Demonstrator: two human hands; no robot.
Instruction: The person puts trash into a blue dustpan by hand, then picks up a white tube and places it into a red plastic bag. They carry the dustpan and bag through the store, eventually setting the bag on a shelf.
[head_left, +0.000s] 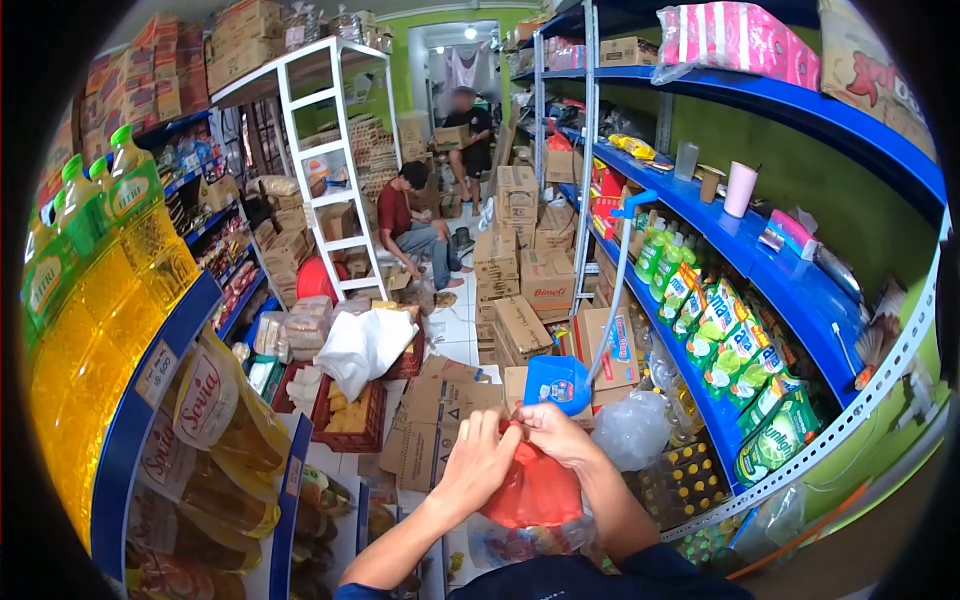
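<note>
Both hands meet at the lower middle of the head view, at the gathered top of a red plastic bag (535,492). My left hand (480,452) has its fingers closed on the bag's top from the left. From the right, my right hand (552,432) pinches the same gathered plastic. Below the hands the bag hangs bulging; its contents cannot be made out. A blue dustpan (556,384) is just beyond the hands.
Blue shelves (700,205) with green pouches (722,330) stand right, oil bottles (110,260) left. Cartons (430,425), a red crate (345,418) and a white ladder (335,170) lie ahead. Two people are farther back, one seated low (405,220).
</note>
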